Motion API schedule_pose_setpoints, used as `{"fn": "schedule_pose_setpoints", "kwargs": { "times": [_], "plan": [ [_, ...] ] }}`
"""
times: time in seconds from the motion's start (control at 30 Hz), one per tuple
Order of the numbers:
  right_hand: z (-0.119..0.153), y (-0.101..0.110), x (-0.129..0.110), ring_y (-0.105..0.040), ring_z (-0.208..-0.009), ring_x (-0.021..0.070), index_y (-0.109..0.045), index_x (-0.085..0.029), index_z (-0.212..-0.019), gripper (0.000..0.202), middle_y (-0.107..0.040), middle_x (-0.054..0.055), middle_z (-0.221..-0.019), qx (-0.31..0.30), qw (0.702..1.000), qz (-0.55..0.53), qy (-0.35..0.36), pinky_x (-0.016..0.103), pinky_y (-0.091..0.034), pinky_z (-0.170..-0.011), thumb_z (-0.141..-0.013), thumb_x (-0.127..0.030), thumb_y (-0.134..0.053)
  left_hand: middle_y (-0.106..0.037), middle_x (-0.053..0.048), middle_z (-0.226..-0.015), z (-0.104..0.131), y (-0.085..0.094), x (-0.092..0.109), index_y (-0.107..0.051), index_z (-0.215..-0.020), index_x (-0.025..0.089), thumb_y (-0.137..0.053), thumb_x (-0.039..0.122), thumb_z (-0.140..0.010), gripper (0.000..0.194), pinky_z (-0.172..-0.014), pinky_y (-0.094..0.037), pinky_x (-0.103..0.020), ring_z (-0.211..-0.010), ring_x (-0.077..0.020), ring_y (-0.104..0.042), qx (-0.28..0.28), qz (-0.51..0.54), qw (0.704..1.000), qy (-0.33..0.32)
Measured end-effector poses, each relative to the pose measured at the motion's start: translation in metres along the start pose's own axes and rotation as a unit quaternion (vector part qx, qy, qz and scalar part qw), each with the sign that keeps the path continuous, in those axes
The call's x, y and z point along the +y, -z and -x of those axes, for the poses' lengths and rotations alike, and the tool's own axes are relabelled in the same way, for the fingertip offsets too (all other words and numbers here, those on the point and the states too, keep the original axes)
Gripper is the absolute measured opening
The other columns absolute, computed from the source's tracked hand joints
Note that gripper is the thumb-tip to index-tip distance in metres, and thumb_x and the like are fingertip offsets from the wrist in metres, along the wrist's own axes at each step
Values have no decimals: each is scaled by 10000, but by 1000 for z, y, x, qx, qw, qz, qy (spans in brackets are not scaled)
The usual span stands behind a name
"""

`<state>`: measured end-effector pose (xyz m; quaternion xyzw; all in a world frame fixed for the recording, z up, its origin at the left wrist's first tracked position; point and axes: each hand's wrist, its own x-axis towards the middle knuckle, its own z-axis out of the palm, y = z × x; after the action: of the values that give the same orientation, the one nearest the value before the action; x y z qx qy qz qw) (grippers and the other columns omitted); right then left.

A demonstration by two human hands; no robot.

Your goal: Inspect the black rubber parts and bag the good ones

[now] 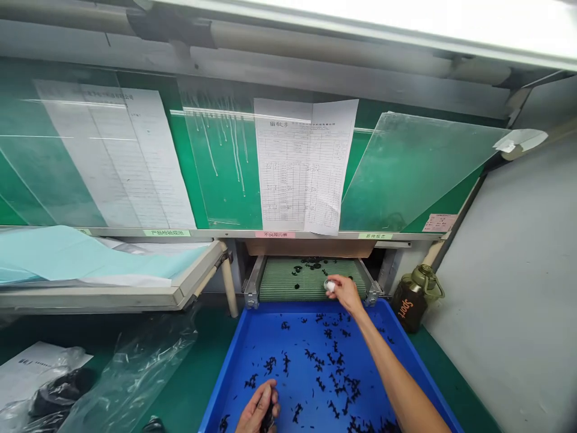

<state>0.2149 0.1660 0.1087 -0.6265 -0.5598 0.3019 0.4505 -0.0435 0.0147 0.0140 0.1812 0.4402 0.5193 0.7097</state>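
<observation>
At the bottom of the head view, my left hand point(258, 409) is closed around a slim black piece point(267, 416), whose kind I cannot make out. My right hand point(346, 291) reaches over the green ribbed conveyor belt point(279, 288) and pinches a small white object point(330, 286) between thumb and fingers. Several small black parts point(315, 264) lie on the belt, mostly at its far end. Below the belt's near end sits a blue tray point(265, 325), with many branching black pieces point(351, 388) scattered over its floor.
A brown-green sports bottle point(409, 304) stands right of the tray. Clear plastic bags point(135, 367) lie on the green bench to the left, below a shelf point(180, 291) with papers. Printed sheets point(302, 168) hang on the green board; a white wall point(518, 270) bounds the right.
</observation>
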Motion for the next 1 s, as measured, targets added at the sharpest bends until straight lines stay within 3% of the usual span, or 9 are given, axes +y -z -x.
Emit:
{"fn": "schedule_pose_setpoints", "kwargs": {
  "times": [0.13,0.27,0.43,0.53,0.67,0.8,0.87,0.93,1.0],
  "plan": [
    [79,-42,-3,-599,-492,116,-641,-141,-849,258,-608,-11,-580,-96,994,-52,-19,184,-453,-433,-654,-118,-473,-539,15,-633,13,-14,1,-646,-853,154,-795,527,-504,532,-283,-159,-122,-404,-37,-374,-33,-67,996,-51],
    [148,-85,-4,-557,-448,94,-647,-154,-774,209,-593,-28,-610,-185,977,-97,-41,177,-431,-410,-600,-131,-533,-509,36,-569,22,-19,1,-617,-813,157,-711,589,-590,495,-321,-168,-131,-373,-24,-311,-64,-123,989,-59],
    [176,-98,6,-547,-528,90,-714,-199,-818,259,-604,-4,-734,-198,978,-58,35,172,-422,-456,-650,-151,-524,-412,77,-427,14,-13,-7,-562,-709,165,-664,691,-543,561,-337,-152,-140,-336,-25,-250,-43,-176,983,-43],
    [174,-99,10,-537,-508,88,-712,-182,-843,271,-616,1,-701,-197,979,-44,36,176,-424,-473,-695,-159,-487,-393,81,-406,10,-11,-9,-564,-696,163,-642,708,-552,568,-336,-146,-146,-330,-24,-229,-50,-184,981,-38],
    [169,-103,3,-554,-462,98,-651,-127,-915,313,-609,5,-594,-258,966,29,-3,176,-429,-442,-819,-189,-359,-355,88,-398,11,-10,-8,-546,-627,156,-650,686,-566,544,-336,-138,-150,-333,-14,-194,-64,-200,977,-41],
    [144,-82,-9,-610,-550,110,-675,-197,-839,291,-652,-11,-662,-291,946,138,37,187,-451,-526,-782,-96,-409,-351,88,-400,10,-8,-6,-542,-627,152,-675,659,-563,528,-342,-139,-143,-348,-17,-214,-20,-183,983,-29],
    [115,-60,-15,-638,-782,151,-690,-236,-850,316,-671,4,-920,-250,943,208,72,221,-456,-668,-743,-51,-457,-369,83,-416,10,-7,-5,-539,-645,156,-673,642,-589,507,-341,-153,-134,-357,-19,-234,19,-144,989,-16],
    [74,-37,-22,-602,-947,194,-647,-261,-1054,401,-603,39,-1125,-177,945,264,79,272,-430,-773,-787,-60,-425,-396,73,-441,8,-5,-4,-549,-667,155,-672,616,-620,479,-333,-174,-128,-366,-21,-251,35,-108,994,-12],
    [27,-20,-30,-561,-1018,241,-558,-202,-1206,426,-546,118,-1192,-94,943,313,66,338,-401,-827,-863,-99,-327,-439,59,-482,7,-2,-3,-594,-749,152,-709,583,-603,469,-312,-190,-126,-373,-27,-285,36,-79,996,-10]
  ]
}}
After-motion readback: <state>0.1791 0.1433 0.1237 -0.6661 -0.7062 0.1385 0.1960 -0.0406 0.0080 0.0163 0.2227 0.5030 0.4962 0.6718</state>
